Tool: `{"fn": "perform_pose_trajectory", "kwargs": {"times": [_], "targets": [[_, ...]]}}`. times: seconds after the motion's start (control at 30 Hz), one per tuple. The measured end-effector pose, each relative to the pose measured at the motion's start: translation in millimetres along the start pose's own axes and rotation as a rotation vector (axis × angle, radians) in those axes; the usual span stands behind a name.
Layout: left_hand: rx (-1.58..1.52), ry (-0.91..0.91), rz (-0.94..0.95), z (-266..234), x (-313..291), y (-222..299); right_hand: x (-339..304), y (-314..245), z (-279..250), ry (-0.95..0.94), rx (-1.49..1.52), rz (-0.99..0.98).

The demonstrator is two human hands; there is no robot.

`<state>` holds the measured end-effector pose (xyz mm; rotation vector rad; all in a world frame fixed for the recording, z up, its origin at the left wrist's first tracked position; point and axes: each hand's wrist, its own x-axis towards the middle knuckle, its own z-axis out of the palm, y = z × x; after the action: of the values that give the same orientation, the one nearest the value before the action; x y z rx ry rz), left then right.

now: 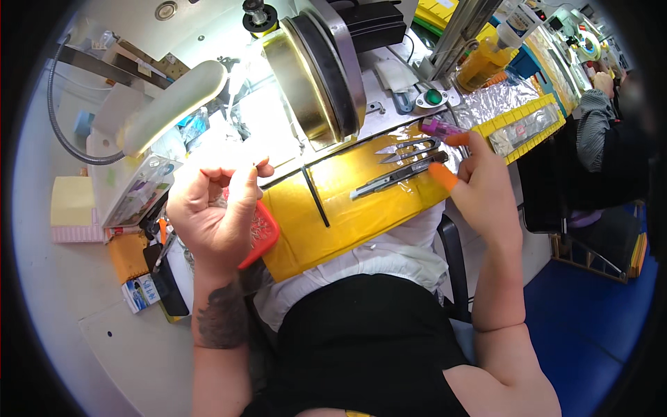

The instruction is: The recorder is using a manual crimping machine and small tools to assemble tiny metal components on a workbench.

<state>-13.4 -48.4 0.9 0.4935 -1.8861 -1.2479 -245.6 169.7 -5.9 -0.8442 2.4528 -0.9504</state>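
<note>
My left hand (219,205) is raised over a red tray (273,240) of small metallic pieces, thumb and forefinger pinched together. What they hold is too small to make out in the bright light. My right hand (479,181) wears orange covers on thumb and forefinger, which are apart. Its forefinger tip is beside a translucent pink-purple object (439,129). Between the hands, a yellow mat (299,243) bears thread snips (410,150), a grey utility knife (397,176) near my right thumb, and a thin black strip (316,198).
A round gold-and-black machine part (306,83) stands beyond the mat. A lit lamp head (177,108) leans in from the left. A green button (433,97), an amber bottle (483,62) and a yellow-edged tray (528,125) are at the right. Another person's sleeve (595,125) shows far right.
</note>
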Motion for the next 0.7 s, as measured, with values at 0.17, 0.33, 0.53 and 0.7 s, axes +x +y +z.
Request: {"fn": "perform_pose_trajectory", "kwargs": {"times": [0.17, 0.33, 0.53, 0.7], "targets": [[0.021, 0.024, -0.156, 10.2, 11.8, 22.0, 38.8, -34.8, 8.0, 0.146, 0.390, -0.625], [0.466, 0.064, -0.182, 25.0, 34.5, 44.8, 95.0, -78.2, 13.7, -0.190, 0.483, -0.675], [0.656, -0.032, -0.357, 53.6, 52.7, 59.9, 123.4, -88.4, 11.9, -0.552, 0.531, -0.537], [0.512, -0.002, -0.397, 61.4, 52.6, 50.0, 129.5, -84.8, 38.6, -0.443, 0.472, -0.805]]}}
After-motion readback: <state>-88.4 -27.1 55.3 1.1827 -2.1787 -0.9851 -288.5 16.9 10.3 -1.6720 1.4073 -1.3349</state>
